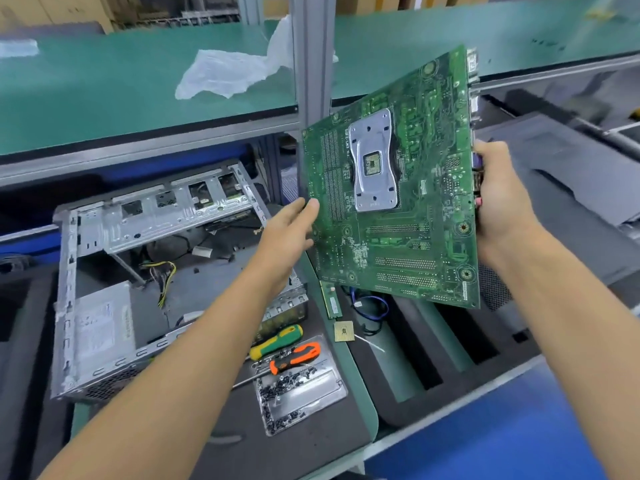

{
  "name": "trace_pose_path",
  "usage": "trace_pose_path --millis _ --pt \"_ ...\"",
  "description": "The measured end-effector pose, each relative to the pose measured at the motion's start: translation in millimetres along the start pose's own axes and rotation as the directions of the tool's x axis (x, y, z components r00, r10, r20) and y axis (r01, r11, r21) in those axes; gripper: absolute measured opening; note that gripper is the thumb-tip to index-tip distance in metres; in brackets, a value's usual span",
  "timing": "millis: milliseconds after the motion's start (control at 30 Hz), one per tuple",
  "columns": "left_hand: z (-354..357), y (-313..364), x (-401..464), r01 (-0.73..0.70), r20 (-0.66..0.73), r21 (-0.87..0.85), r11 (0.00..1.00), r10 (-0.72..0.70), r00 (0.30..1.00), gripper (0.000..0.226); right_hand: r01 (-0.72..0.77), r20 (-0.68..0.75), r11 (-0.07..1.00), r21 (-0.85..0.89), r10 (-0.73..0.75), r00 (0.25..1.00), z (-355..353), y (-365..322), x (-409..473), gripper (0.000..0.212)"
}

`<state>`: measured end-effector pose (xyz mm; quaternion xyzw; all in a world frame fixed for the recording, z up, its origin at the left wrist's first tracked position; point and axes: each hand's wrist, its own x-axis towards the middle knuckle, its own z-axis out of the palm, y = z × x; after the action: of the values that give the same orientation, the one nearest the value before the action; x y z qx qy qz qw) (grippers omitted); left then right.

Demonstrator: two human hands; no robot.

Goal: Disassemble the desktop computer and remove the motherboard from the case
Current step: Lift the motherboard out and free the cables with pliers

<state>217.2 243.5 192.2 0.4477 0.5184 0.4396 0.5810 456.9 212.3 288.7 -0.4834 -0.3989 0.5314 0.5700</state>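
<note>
Green-matted workbench, crumpled plastic bag up top. Motherboard out of case, held in air, solder side toward camera. Left hand gripping left edge, right hand gripping port edge. Empty case lower left. Two screwdrivers, screw tray, loose CPU below board.

both bare arms stretched out in front, left hand w/ fingers wrapped on one side of a big green board, right hand gripping other side
</note>
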Motion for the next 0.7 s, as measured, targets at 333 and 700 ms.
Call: trace_pose_path --millis 333,700 --pt "7.6 -13.0 15.7 -0.037 0.038 0.019 0.999 0.036 0.999 0.038 -0.049 -0.224 0.741 -0.67 -0.139 0.965 -22.1 2.0 37.5 0.044" --pt "0.2 -35.8 26.4 0.032 -0.139 -0.096 0.995 -0.046 0.989 0.023 -0.199 -0.212 0.29 -0.936 -0.014 0.977 -56.0 95.7 84.7 0.056"
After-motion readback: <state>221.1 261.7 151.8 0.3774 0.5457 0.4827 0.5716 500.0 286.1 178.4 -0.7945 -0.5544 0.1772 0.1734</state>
